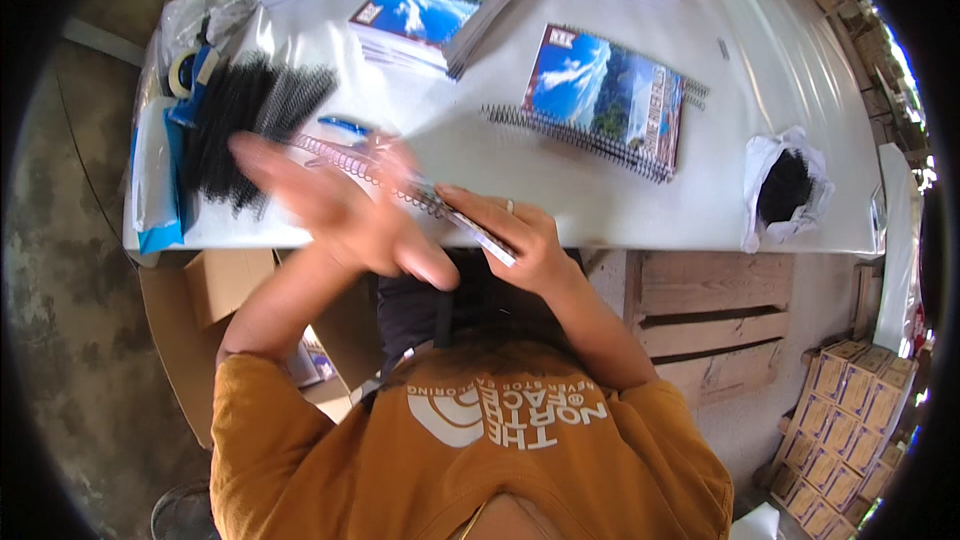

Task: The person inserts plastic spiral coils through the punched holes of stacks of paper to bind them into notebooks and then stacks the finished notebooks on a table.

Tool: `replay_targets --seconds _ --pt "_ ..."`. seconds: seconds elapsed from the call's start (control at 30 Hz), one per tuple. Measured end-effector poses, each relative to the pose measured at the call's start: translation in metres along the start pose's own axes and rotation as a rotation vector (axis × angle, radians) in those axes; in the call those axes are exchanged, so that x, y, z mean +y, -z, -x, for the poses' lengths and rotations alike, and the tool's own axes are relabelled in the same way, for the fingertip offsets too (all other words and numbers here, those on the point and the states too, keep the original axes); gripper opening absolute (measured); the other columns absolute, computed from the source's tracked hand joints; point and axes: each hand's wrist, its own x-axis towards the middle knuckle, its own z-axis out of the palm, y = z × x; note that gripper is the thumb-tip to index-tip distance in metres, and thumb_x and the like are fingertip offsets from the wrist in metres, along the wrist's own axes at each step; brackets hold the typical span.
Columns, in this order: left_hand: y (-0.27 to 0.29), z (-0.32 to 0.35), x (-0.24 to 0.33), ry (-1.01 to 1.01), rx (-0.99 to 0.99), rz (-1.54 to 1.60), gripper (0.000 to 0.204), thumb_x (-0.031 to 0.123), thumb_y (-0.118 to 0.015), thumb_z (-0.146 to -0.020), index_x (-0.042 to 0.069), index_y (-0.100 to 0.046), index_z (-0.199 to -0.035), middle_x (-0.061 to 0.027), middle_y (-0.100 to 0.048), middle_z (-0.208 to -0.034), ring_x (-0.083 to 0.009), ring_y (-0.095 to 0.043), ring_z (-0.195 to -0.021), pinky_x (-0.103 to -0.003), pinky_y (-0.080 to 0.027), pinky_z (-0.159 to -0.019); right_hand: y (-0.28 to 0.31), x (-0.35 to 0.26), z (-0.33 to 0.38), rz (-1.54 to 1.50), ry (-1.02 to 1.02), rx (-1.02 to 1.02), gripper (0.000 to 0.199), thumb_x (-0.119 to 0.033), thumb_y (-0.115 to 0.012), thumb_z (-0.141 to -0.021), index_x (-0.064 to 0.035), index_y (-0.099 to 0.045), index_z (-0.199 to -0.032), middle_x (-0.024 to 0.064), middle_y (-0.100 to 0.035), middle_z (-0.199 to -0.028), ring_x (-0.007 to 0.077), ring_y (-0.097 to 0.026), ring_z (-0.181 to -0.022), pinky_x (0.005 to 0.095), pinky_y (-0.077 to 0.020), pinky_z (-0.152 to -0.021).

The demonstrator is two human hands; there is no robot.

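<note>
Near the table's front edge, my right hand (525, 245) grips a thin notebook (486, 238), seen almost edge-on. A spiral binding coil (335, 152) runs along it and sticks out to the left. My left hand (345, 212) is at the coil, fingers spread and smeared by motion; whether it touches the coil cannot be made out. A blue pen (343, 126) lies just beyond. To the left is a heap of black binding coils (250, 115). A notebook with a blue and green cover (605, 90) lies at centre right, with black coils at its edges.
A stack of similar notebooks (435, 0) stands at the back, with more bound ones along the far edge. A tape dispenser (190, 80) sits at the left. On the right is a white bag (765, 180) with black contents. Below are an open cardboard box (185, 330) and a wooden crate (710, 285).
</note>
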Motion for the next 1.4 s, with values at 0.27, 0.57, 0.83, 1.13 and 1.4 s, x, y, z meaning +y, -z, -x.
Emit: replay_targets --seconds 0.27,0.57,0.83,1.13,1.4 --pt "-0.016 0.032 0.012 0.112 0.026 0.227 0.103 0.076 -0.04 -0.073 0.002 -0.012 -0.14 -0.0199 -0.005 -0.147 -0.0453 -0.015 -0.13 -0.065 -0.006 -0.101 0.002 -0.004 0.002 -0.055 -0.083 0.011 0.054 0.005 -0.062 -0.067 -0.0056 -0.055 -0.119 0.0147 -0.061 -0.107 0.0291 -0.063 -0.087 0.0349 -0.0511 -0.072" --pt "-0.032 0.014 0.028 0.038 0.052 0.138 0.089 0.069 -0.036 -0.08 0.007 -0.018 -0.141 -0.0277 -0.03 -0.131 -0.0476 -0.029 -0.122 -0.061 -0.018 -0.1 -0.001 -0.001 0.0 -0.078 -0.061 0.045 0.051 -0.001 -0.063 -0.071 -0.0077 -0.052 -0.121 0.0146 -0.062 -0.103 0.0315 -0.063 -0.085 0.0367 -0.0502 -0.072" --pt "-0.029 0.039 0.06 0.235 -0.099 0.401 0.108 0.065 -0.049 -0.077 -0.011 0.0 -0.136 -0.0393 -0.003 -0.138 -0.0544 -0.005 -0.129 -0.064 -0.007 -0.1 0.001 -0.006 -0.003 -0.107 -0.108 0.103 0.05 -0.018 -0.06 -0.082 0.0014 -0.045 -0.126 0.0191 -0.049 -0.125 0.0282 -0.052 -0.11 0.0336 -0.0434 -0.088" --pt "0.031 -0.064 0.011 1.298 -0.044 0.956 0.022 0.009 -0.05 -0.09 -0.004 -0.06 -0.105 -0.0088 -0.064 -0.093 -0.0108 -0.057 -0.082 -0.023 -0.045 -0.074 0.062 -0.064 -0.057 0.385 -0.294 -0.128 0.04 -0.036 -0.048 -0.088 -0.0042 -0.059 -0.108 0.0076 -0.06 -0.09 0.0223 -0.056 -0.084 0.039 -0.0377 -0.08" --pt "-0.012 -0.054 -0.013 1.361 -0.133 1.467 0.012 0.0 -0.063 -0.079 0.001 -0.063 -0.091 -0.0007 -0.062 -0.08 -0.0044 -0.054 -0.069 -0.02 -0.044 -0.066 0.058 -0.027 -0.032 -0.219 -0.659 0.14 0.02 0.008 -0.07 -0.069 -0.0014 -0.054 -0.077 0.0016 -0.059 -0.073 0.0044 -0.055 -0.069 0.0203 -0.0456 -0.061"
